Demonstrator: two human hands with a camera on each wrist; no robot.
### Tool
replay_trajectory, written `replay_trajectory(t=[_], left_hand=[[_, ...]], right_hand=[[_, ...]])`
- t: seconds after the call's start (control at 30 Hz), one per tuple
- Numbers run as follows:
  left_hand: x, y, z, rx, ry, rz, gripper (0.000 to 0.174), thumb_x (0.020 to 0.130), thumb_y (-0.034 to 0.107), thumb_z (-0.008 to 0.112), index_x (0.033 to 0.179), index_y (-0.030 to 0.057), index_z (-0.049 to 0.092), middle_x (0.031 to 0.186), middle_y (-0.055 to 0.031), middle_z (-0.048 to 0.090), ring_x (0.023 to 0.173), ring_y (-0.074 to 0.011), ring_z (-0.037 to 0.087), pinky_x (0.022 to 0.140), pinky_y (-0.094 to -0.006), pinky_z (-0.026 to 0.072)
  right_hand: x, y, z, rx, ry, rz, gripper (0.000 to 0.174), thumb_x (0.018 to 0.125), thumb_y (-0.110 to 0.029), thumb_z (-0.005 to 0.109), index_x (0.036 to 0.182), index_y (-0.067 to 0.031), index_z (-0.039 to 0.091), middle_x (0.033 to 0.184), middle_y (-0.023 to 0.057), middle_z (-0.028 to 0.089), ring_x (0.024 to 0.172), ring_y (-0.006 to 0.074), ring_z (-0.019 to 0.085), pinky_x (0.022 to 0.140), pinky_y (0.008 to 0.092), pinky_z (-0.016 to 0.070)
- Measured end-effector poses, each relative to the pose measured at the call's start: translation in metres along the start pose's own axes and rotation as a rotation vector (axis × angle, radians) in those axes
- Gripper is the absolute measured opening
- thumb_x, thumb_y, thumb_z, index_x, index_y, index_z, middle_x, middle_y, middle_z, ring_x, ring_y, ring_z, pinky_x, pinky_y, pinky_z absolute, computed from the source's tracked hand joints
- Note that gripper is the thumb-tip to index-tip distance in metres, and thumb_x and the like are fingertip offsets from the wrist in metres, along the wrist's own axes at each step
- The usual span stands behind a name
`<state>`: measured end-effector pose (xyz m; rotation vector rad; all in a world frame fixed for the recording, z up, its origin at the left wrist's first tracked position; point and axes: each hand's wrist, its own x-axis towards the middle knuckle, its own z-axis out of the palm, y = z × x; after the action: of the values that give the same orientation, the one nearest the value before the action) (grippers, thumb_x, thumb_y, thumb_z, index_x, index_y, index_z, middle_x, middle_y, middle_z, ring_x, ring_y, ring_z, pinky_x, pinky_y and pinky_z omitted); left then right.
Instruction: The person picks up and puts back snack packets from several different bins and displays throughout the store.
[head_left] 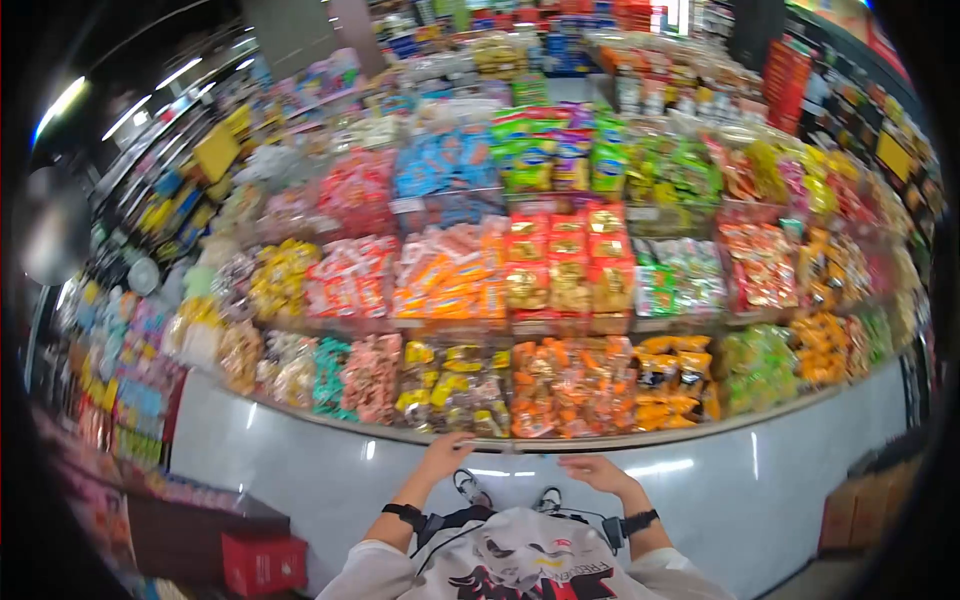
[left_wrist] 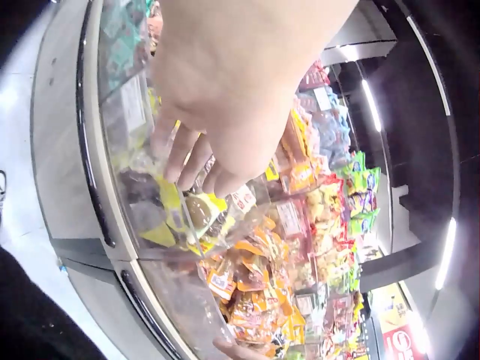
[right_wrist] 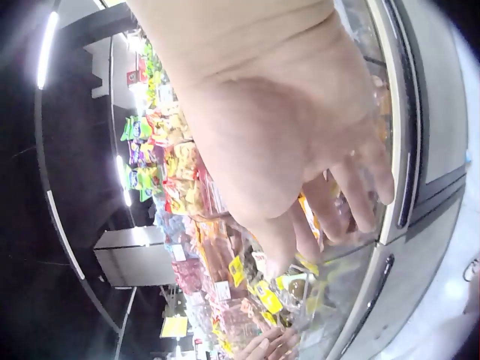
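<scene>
Fingers (left_wrist: 180, 154) of the left hand (head_left: 447, 453) are straight and loose, with their tips at the counter rim (head_left: 700, 428). They hold nothing. The right hand (head_left: 597, 470) is flat too, its fingers (right_wrist: 360, 187) spread by the same rim. In the head view both hands are at 6 o'clock. Yellow packs (head_left: 455, 390) lie at 12 o'clock from the left hand. Orange packs (head_left: 575, 385) lie at 12 o'clock from the right hand.
</scene>
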<state>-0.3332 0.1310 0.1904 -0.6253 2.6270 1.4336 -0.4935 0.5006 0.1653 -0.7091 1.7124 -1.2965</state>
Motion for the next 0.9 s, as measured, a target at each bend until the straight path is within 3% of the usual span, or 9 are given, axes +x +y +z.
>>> replay_trajectory(t=[0.03,0.1,0.17,0.27,0.37,0.47,0.57,0.8,0.9], left_hand=[[-0.010,-0.009,-0.002,-0.032,0.046,-0.025,0.034,0.098,0.029,0.071,0.123,0.0057,0.072,0.117,-0.0137,0.076,0.106,-0.0292,0.072,0.093,-0.0377,0.0555],[-0.032,-0.033,-0.011,-0.073,0.070,-0.060,0.034,0.098,0.029,0.071,0.123,0.0052,0.071,0.112,-0.0127,0.076,0.103,-0.0262,0.072,0.091,-0.0365,0.0556],[-0.056,-0.058,-0.017,-0.067,0.135,-0.072,0.032,0.099,0.029,0.070,0.119,0.0035,0.072,0.102,-0.0116,0.077,0.097,-0.0220,0.073,0.089,-0.0354,0.0560],[-0.100,-0.075,-0.039,-0.356,0.092,-0.249,0.031,0.100,0.027,0.069,0.117,0.0020,0.072,0.099,-0.0108,0.076,0.094,-0.0189,0.073,0.087,-0.0340,0.0564],[-0.144,-0.111,-0.044,-0.381,0.202,-0.269,0.031,0.100,0.025,0.069,0.118,0.0000,0.072,0.099,-0.0105,0.076,0.090,-0.0170,0.073,0.084,-0.0324,0.0571],[-0.188,-0.141,-0.054,-0.433,0.261,-0.339,0.030,0.104,0.022,0.065,0.123,-0.0012,0.068,0.103,-0.0117,0.075,0.093,-0.0192,0.073,0.087,-0.0331,0.0576],[-0.218,-0.180,-0.050,-0.697,0.288,-0.331,0.034,0.104,0.023,0.064,0.127,-0.0018,0.067,0.106,-0.0139,0.075,0.094,-0.0210,0.073,0.087,-0.0337,0.0580],[-0.222,-0.203,-0.073,-0.686,0.096,-0.337,0.039,0.102,0.030,0.067,0.131,0.0038,0.068,0.116,-0.0121,0.074,0.105,-0.0200,0.071,0.095,-0.0341,0.0559],[-0.215,-0.222,-0.077,-0.486,-0.024,-0.319,0.046,0.103,0.038,0.064,0.136,0.0059,0.066,0.123,-0.0114,0.073,0.116,-0.0215,0.067,0.105,-0.0363,0.0500]], right_hand=[[0.004,0.004,0.007,0.035,-0.065,0.031,0.038,0.101,-0.025,0.070,0.133,-0.0049,0.069,0.132,0.0090,0.071,0.120,0.0187,0.064,0.107,0.0335,0.0484],[0.015,0.011,0.019,0.094,-0.185,0.106,0.039,0.102,-0.017,0.069,0.139,-0.0049,0.066,0.139,0.0078,0.067,0.125,0.0171,0.061,0.110,0.0330,0.0472],[0.032,0.011,0.032,0.080,-0.277,0.128,0.039,0.102,-0.017,0.069,0.138,-0.0041,0.066,0.137,0.0077,0.068,0.123,0.0159,0.062,0.109,0.0319,0.0475],[0.062,0.003,0.060,0.059,-0.400,0.163,0.039,0.102,-0.023,0.070,0.137,-0.0072,0.067,0.132,0.0072,0.070,0.118,0.0149,0.062,0.105,0.0314,0.0484],[0.101,-0.026,0.090,-0.128,-0.508,0.081,0.041,0.101,-0.033,0.070,0.136,-0.0112,0.070,0.129,0.0089,0.072,0.115,0.0169,0.064,0.101,0.0328,0.0493],[0.134,-0.066,0.126,-0.152,-0.553,0.066,0.042,0.099,-0.032,0.072,0.134,-0.0085,0.070,0.120,0.0092,0.075,0.107,0.0170,0.066,0.096,0.0325,0.0519],[0.182,-0.087,0.168,-0.251,-0.604,-0.033,0.042,0.099,-0.030,0.072,0.134,-0.0069,0.070,0.122,0.0089,0.074,0.108,0.0176,0.067,0.097,0.0323,0.0520],[0.230,-0.154,0.243,-0.212,-0.605,0.020,0.040,0.101,-0.031,0.070,0.134,-0.0076,0.069,0.125,0.0075,0.073,0.116,0.0158,0.064,0.102,0.0322,0.0487],[0.237,-0.182,0.270,-0.362,-0.630,0.016,0.037,0.101,-0.030,0.069,0.128,-0.0050,0.071,0.117,0.0082,0.076,0.106,0.0175,0.068,0.096,0.0319,0.0526]])
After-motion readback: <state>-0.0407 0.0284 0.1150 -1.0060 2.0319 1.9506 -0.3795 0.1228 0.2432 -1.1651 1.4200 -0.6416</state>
